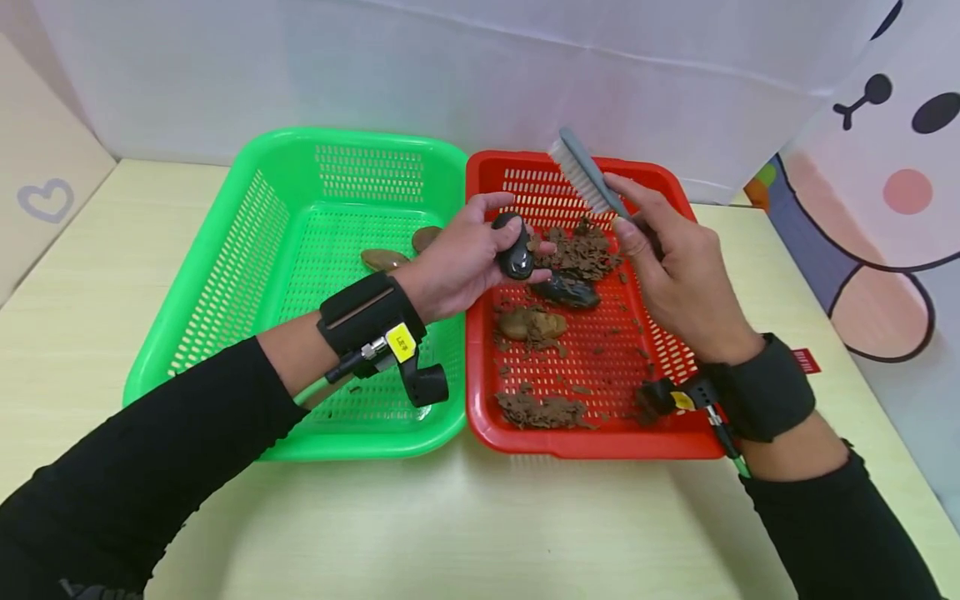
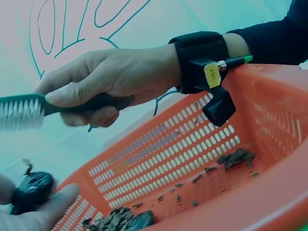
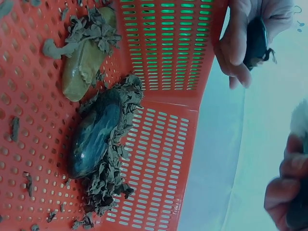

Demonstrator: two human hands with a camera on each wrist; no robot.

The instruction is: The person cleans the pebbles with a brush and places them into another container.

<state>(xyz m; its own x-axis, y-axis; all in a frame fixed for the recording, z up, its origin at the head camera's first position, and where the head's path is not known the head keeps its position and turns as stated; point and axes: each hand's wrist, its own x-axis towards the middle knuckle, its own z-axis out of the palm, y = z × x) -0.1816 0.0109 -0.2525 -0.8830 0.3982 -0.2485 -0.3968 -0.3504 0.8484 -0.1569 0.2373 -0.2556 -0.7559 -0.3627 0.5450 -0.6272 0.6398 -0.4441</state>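
My left hand (image 1: 461, 258) grips a smooth, shiny black stone (image 1: 516, 257) above the inner edge of the red basket (image 1: 487, 437). A brown flake clings to that stone. In my right hand (image 1: 682, 271) is a grey brush (image 1: 588, 171) with white bristles, raised over the back of the red basket, its bristles apart from the stone. Beneath the hands lie a dark mottled stone (image 3: 96, 134) and a tan stone (image 3: 86, 67) with brown flakes on it. The left wrist view also shows the brush's bristles (image 2: 21, 113) and my fingers around its handle.
A green basket (image 1: 202, 275) stands against the red one on the left, with brown stones (image 1: 384, 259) in it, partly behind my left hand. Brown flakes (image 1: 543, 411) lie in heaps in the red basket. A white cloth (image 1: 420, 75) hangs behind.
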